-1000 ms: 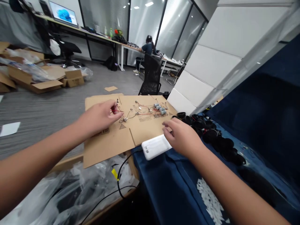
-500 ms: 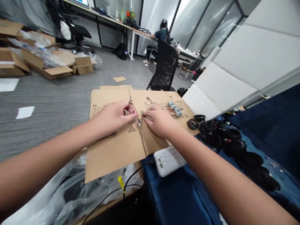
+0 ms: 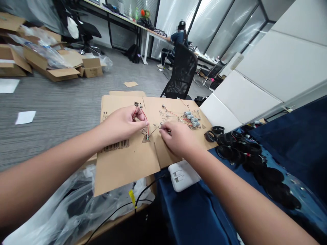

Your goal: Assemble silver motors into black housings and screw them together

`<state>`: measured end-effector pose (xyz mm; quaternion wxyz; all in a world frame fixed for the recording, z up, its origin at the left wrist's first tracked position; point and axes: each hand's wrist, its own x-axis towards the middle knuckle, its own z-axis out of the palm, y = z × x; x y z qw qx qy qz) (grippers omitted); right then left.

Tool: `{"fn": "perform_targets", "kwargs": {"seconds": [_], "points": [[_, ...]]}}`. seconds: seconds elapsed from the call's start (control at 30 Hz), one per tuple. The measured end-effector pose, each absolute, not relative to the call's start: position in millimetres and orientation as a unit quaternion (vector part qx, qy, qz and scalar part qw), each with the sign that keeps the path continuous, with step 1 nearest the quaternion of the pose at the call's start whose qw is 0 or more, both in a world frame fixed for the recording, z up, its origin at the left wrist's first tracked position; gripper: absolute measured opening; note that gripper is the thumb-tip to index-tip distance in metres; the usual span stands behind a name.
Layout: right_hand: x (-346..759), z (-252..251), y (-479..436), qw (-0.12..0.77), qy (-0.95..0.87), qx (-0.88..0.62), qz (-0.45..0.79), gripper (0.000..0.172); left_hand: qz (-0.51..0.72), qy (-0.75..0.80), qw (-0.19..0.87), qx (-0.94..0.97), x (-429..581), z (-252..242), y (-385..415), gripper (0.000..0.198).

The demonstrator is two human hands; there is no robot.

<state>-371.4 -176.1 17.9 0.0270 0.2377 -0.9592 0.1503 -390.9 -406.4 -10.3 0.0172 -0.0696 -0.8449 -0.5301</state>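
Note:
My left hand (image 3: 127,120) pinches a red wire (image 3: 148,129) above the flattened cardboard (image 3: 127,177). Beyond its fingertips is a small dark part (image 3: 136,103). Down from the red wire hangs a small component (image 3: 147,137) with a bit of green, over a printed triangle. A thin dark wire (image 3: 154,131) runs from that component to my right hand (image 3: 176,134), whose thumb and fingers are closed on it. Just beyond my right hand lie several silver cylindrical motors (image 3: 189,116) with red and dark wires.
Black ring-shaped parts (image 3: 211,136) and other black pieces sit on blue cloth at right. A white power adapter (image 3: 182,175) with a black cable lies by the cardboard's near edge. A mesh chair (image 3: 182,69) stands behind; a person (image 3: 176,42) sits at a far desk.
My hands have moved slightly apart, and the dark wire now stretches between the small component and my right hand. The component has shifted a little left and down in view.

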Motion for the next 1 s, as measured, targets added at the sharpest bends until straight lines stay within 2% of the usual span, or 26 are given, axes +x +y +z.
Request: {"fn": "perform_targets", "kwargs": {"seconds": [0.17, 0.3, 0.4, 0.53, 0.63, 0.77, 1.0], "points": [[-366, 20, -167, 0.057, -0.968, 0.197, 0.146, 0.015, -0.556, -0.829, 0.016, -0.067, -377, 0, -406, 0.033], [-337, 40, -154, 0.133, -0.96, 0.152, 0.192, 0.015, -0.628, -0.775, 0.004, -0.069, -348, 26, -396, 0.036], [-282, 61, -142, 0.187, -0.946, 0.115, 0.238, 0.016, -0.73, -0.681, -0.015, -0.063, -313, 46, -380, 0.032], [-182, 81, -132, 0.202, -0.919, 0.088, 0.328, 0.012, -0.803, -0.583, -0.086, -0.093, -264, 64, -346, 0.028], [-116, 87, -129, 0.173, -0.904, 0.078, 0.382, 0.009, -0.812, -0.55, -0.13, -0.146, -232, 76, -313, 0.031], [-60, 91, -122, 0.137, -0.859, -0.038, 0.491, 0.019, -0.813, -0.511, -0.197, -0.198, -191, 86, -257, 0.034], [5, 96, -63, 0.204, -0.788, -0.227, 0.535, 0.023, -0.728, -0.505, -0.318, -0.338, -117, 91, -143, 0.037]]}}
